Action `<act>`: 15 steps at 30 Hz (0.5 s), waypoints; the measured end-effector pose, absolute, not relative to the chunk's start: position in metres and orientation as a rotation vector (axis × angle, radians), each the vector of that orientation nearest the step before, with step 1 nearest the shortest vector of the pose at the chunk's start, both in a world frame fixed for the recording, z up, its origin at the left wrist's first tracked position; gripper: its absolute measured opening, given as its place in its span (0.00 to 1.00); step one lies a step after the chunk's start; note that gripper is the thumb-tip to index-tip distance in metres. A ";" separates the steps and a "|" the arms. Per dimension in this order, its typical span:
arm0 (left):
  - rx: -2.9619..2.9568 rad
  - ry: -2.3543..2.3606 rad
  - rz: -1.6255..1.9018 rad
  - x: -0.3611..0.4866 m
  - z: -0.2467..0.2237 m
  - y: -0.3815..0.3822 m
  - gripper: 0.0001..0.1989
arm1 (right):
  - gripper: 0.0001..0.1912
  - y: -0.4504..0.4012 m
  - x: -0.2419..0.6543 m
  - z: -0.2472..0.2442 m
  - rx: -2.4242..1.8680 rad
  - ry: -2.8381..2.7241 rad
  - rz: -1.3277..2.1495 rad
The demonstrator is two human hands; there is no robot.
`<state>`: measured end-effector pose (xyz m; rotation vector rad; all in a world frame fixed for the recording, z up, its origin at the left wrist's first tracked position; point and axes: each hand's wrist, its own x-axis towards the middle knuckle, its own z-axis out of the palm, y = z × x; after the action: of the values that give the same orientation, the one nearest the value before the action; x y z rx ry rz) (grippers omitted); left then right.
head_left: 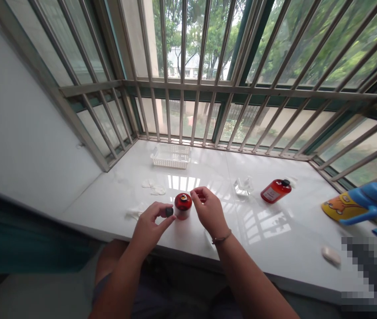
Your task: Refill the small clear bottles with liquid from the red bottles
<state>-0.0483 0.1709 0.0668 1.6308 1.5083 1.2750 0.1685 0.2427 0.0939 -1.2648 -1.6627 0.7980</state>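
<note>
A red bottle (183, 208) stands upright and uncapped near the front edge of the white ledge, its mouth facing up at me. Between the thumb and fingers of my left hand (152, 221) is a small black bottle cap (169, 212), just left of the bottle. My right hand (208, 210) is at the bottle's right side, thumb tip close to its shoulder. Its fingers are curled in toward the thumb; whatever they hold, if anything, is too small or hidden to make out.
A white plastic basket (170, 157) sits at the back. Crumpled white pieces (154, 188) lie left, a clear plastic container (242, 188) right. Farther right are a capped red bottle (276, 191), lying tilted, a blue-and-yellow bottle (361, 203) and a pale oval object (331, 256). Metal bars (208, 86) border the ledge.
</note>
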 end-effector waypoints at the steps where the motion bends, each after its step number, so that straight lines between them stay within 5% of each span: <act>1: 1.613 1.495 1.290 -0.046 0.065 0.172 0.15 | 0.17 0.242 0.171 0.093 -1.257 -1.620 0.848; 15: 1.555 1.535 1.246 -0.036 0.060 0.174 0.13 | 0.15 0.240 0.188 0.088 -1.254 -1.724 0.878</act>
<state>-0.0365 0.1736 0.0598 1.5546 1.5353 1.2457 0.1882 0.2404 0.0880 -1.2542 -1.7241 0.8776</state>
